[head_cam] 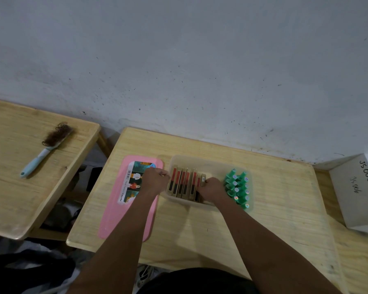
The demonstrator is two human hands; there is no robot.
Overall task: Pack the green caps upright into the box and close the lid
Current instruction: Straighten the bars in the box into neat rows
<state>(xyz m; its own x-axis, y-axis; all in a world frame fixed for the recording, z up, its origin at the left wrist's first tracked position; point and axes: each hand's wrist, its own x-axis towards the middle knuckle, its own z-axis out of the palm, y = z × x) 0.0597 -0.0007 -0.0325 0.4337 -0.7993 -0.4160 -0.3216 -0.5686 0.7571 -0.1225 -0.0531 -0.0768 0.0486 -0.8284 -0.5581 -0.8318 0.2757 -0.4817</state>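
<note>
Pale wooden table (200, 230) carries a clear box (191, 161), with the green caps (237, 187) standing upright and bunched at its right end. Flat packs (183, 183) stand on edge across the rest. The right hand (210, 188) curls round the rightmost packs. The left hand (154, 181) is curled at the box's left wall, grip unclear. A pink lid (125, 219) lies just left. Beyond are a second table (9, 166) with a brush (45, 149), a white cardboard box (353, 192) and a speckled grey wall (179, 60).

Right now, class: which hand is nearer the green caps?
Right. The right hand is beside the green caps, on their left; the left hand is at the opposite edge of the box, over the pink lid.
</note>
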